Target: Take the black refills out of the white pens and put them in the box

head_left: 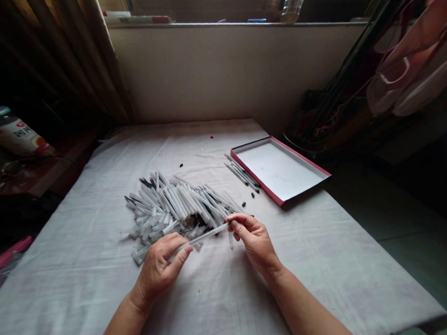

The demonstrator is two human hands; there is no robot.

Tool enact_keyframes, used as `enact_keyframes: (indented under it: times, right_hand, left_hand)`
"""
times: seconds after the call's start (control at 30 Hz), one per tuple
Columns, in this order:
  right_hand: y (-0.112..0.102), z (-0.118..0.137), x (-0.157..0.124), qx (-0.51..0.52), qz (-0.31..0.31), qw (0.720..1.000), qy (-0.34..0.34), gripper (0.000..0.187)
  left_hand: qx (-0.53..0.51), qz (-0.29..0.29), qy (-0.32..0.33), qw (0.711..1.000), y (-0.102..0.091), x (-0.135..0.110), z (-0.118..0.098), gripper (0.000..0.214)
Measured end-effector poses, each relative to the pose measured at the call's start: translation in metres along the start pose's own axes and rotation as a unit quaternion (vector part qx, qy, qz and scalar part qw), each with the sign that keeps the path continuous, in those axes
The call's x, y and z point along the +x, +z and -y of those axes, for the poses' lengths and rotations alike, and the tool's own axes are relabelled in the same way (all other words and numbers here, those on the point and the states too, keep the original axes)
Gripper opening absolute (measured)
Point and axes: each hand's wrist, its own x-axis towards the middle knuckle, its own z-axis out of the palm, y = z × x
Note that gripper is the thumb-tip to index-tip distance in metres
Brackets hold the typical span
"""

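A slim, translucent whitish pen [209,234] is stretched between my two hands, above the near edge of a heap. My left hand [164,261] is closed round its left end. At the other end, my right hand [251,235] pinches it between thumb and fingertips, which hide that tip. Just beyond lies the heap of pen parts [183,201], mostly whitish tubes with some dark pieces among them. Several grey pens with black ends [241,171] lie side by side against a shallow box lid.
The red-edged, white-lined box lid [284,166] lies at the right of the cloth-covered table [76,249]. Small black caps [244,204] and a red bit [211,137] are scattered on the cloth. A labelled jar [14,133] stands far left; hanging cloth [411,67] is at right.
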Motion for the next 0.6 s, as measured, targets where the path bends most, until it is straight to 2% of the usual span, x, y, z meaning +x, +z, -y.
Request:
enact_keyframes:
  times: [0.1, 0.27, 0.43, 0.6]
  right_hand:
    - [-0.001, -0.001, 0.0, -0.001, 0.0, 1.0, 0.019, 0.029]
    - [-0.005, 0.001, 0.002, -0.039, 0.014, 0.999, 0.017, 0.03]
    - [-0.01, 0.005, 0.002, -0.05, 0.021, 0.998, 0.014, 0.034]
    - [-0.012, 0.003, 0.003, -0.071, 0.014, 0.997, 0.003, 0.027]
  left_hand:
    - [-0.023, -0.014, -0.006, 1.0, 0.0, -0.002, 0.002, 0.03]
    - [0.026, -0.051, 0.035, 0.998, 0.004, -0.005, 0.005, 0.022]
    - [0.078, -0.063, 0.073, 0.992, 0.006, -0.004, 0.006, 0.022]
    - [0.102, -0.065, 0.079, 0.989, 0.006, -0.004, 0.006, 0.023]
